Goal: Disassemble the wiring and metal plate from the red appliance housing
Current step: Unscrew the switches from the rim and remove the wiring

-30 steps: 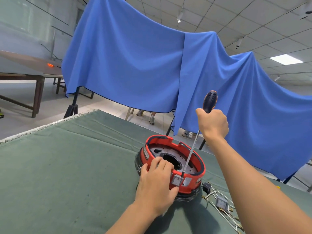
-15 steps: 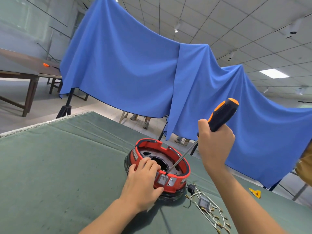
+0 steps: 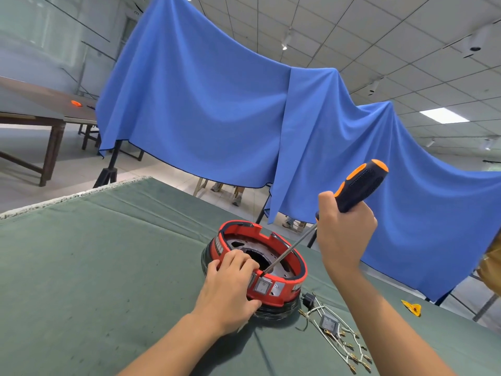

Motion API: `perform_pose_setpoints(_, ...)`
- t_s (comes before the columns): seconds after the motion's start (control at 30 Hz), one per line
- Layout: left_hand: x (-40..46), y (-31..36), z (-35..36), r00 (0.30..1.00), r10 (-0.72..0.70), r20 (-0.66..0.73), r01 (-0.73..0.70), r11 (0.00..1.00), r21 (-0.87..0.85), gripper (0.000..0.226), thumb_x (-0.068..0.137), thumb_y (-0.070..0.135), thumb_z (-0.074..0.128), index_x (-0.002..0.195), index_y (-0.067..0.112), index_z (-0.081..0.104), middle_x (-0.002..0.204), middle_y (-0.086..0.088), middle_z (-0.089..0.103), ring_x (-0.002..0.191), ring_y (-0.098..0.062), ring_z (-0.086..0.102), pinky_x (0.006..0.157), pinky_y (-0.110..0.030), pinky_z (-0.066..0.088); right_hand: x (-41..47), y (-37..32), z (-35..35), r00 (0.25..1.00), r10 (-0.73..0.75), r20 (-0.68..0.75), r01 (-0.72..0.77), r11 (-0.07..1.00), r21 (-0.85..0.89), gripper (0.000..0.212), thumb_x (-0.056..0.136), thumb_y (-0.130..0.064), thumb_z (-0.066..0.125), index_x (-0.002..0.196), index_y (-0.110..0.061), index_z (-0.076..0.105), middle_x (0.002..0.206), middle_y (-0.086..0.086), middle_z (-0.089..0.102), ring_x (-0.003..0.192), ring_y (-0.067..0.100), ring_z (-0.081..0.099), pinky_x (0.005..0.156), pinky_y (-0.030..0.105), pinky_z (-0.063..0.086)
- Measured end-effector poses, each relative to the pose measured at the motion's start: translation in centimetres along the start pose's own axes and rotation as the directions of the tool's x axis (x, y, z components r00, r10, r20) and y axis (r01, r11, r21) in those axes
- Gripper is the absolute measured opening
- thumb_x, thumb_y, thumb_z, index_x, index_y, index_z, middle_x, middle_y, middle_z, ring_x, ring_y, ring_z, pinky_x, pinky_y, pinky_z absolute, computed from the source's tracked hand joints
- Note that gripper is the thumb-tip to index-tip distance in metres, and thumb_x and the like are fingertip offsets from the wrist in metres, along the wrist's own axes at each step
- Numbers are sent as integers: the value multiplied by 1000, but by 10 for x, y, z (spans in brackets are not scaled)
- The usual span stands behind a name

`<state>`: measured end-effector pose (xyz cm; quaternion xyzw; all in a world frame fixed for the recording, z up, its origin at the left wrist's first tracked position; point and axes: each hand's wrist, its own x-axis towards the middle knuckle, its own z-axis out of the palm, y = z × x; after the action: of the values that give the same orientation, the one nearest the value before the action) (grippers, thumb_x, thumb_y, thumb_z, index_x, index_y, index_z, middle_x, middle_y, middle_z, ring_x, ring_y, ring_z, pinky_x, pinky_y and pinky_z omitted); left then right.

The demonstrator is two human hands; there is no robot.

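The round red appliance housing sits on the green table cloth, open side up, with a grey metal plate inside it. My left hand grips the housing's near rim, fingers over the edge. My right hand holds a black and orange screwdriver tilted; its tip touches the inner rim just above a grey switch. A loose bundle of white wires with a grey switch block lies on the cloth to the right of the housing.
A blue cloth hangs on stands behind the table. A small yellow object lies on the cloth at the far right. Brown wooden tables stand at the back left. Feet of people show under the blue cloth.
My right hand has tilted the screwdriver from nearly upright to leaning right, with the tip staying at the near inner rim. The view has shifted. My left hand keeps its hold on the rim.
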<state>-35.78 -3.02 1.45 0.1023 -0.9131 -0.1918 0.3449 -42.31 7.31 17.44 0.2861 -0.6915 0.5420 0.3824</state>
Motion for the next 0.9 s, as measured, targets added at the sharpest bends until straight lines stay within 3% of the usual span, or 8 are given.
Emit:
perform_pose_setpoints(0.07, 0, 0, 1, 1000, -2, 2, 2, 1000, 0, 57, 78, 49, 59, 128, 33, 38, 131, 18, 33, 132, -4, 19, 111, -36, 22, 3, -3, 3, 999, -23, 22, 24, 998, -51, 34, 68, -33, 49, 57, -2, 39, 54, 21, 52, 55, 35, 49, 48, 35, 41)
perform_pose_setpoints(0.17, 0, 0, 2, 1000, -3, 2, 3, 1000, -4, 57, 78, 48, 60, 128, 33, 38, 131, 18, 33, 132, -4, 19, 111, -37, 23, 10, -8, 12, 997, -44, 59, 53, 987, -153, 37, 64, -37, 45, 60, 0, 46, 57, 18, 58, 55, 33, 51, 49, 31, 40)
perform_pose_setpoints(0.27, 0, 0, 1, 1000, -3, -1, 3, 1000, -13, 56, 78, 48, 60, 128, 32, 38, 130, 19, 34, 131, -4, 19, 111, -36, 23, 19, -10, 27, 993, -21, 115, 48, 971, -235, 31, 64, -37, 43, 55, -8, 41, 50, 10, 50, 50, 26, 41, 48, 28, 34)
perform_pose_setpoints(0.37, 0, 0, 0, 1000, -1, -8, 1, 1000, -18, 55, 78, 47, 60, 127, 32, 39, 129, 19, 35, 130, -4, 22, 110, -36, 23, 30, -5, 45, 985, -13, 173, 72, 938, -339, 31, 73, -36, 48, 54, -14, 37, 50, 2, 42, 53, 26, 43, 50, 28, 30)
perform_pose_setpoints(0.57, 0, -2, 2, 1000, -1, -19, 0, 1000, -28, 53, 80, 48, 60, 126, 33, 39, 128, 19, 36, 129, -4, 23, 111, -37, 23, 46, 16, 74, 978, 30, 208, 66, 895, -441, 33, 81, -37, 51, 59, -14, 43, 60, 3, 50, 64, 31, 52, 57, 31, 35)
perform_pose_setpoints(0.9, 0, -3, 5, 999, 9, -50, -11, 999, -47, 50, 79, 45, 58, 124, 32, 40, 126, 19, 35, 128, -5, 22, 110, -38, 20, 53, 47, 111, 931, 183, 316, 28, 828, -561, 28, 79, -34, 53, 62, -13, 43, 62, 2, 48, 66, 30, 50, 50, 28, 28)
